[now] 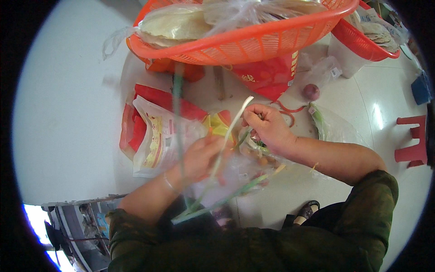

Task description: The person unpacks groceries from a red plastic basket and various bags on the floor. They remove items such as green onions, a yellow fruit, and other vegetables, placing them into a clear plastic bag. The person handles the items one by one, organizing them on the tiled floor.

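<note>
A scallion (228, 135) crosses in front of me, its white stalk pointing up and its long green leaves bent and blurred below. My left hand (205, 157), blurred by motion, is closed around the stalk. Close to the white end is my right hand (267, 123), its fingers curled. A small brownish bit shows at those fingers, but what they hold is unclear. Under the hands lie plastic bags (234, 170) with vegetables partly hidden inside. A white printed pouch (159, 136) lies to the left on a red bag (170, 98).
An orange plastic basket (244, 37) with bagged flat pale food overhangs the far side. Red chillies (290, 109), a red onion (311, 92) and a bagged green vegetable (317, 117) lie on the tiled floor. A pink stool (413, 139) stands right; a white surface (68, 119) spans the left.
</note>
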The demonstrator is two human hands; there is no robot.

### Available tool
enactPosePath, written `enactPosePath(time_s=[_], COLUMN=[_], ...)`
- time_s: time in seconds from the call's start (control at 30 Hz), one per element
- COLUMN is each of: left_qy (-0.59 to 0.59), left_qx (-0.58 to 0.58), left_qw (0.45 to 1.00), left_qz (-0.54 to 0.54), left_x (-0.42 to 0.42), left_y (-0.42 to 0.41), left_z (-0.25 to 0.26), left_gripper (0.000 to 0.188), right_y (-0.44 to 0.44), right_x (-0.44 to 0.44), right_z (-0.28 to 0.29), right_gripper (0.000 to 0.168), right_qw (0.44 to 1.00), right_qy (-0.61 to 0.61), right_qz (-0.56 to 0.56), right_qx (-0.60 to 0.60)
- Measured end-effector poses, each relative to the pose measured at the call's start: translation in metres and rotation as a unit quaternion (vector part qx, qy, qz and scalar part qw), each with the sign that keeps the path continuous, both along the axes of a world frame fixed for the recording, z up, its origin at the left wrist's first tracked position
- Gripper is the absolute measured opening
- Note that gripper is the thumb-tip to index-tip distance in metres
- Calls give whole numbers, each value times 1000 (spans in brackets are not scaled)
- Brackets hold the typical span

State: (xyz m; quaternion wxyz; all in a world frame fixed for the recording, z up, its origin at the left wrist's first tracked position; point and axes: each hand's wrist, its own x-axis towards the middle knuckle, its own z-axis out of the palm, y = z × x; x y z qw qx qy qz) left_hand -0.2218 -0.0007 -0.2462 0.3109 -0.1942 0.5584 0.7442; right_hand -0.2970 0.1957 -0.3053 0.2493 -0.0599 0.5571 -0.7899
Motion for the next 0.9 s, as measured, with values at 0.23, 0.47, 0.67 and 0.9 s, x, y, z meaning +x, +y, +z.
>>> enactPosePath(time_s=[0.23,0.47,0.67,0.9], left_qy=[132,180,186,214], left_qx=[-295,-361,-383,-386], left_qw=[942,904,890,878], left_qz=[-91,-139,-162,-184], left_x=[-3,0,1,2], left_y=[6,3,1,-2], left_z=[7,6,10,8], left_gripper=[19,18,19,21], right_y=[7,4,8,12], right_x=[-2,-6,-11,-14], right_z=[0,-8,-6,-6], right_gripper=[19,20,19,14], right_qw=[996,997,997,991], right_qy=[-84,-76,-71,-113], right_qz=[26,27,21,47], right_qx=[-35,-20,-2,-47])
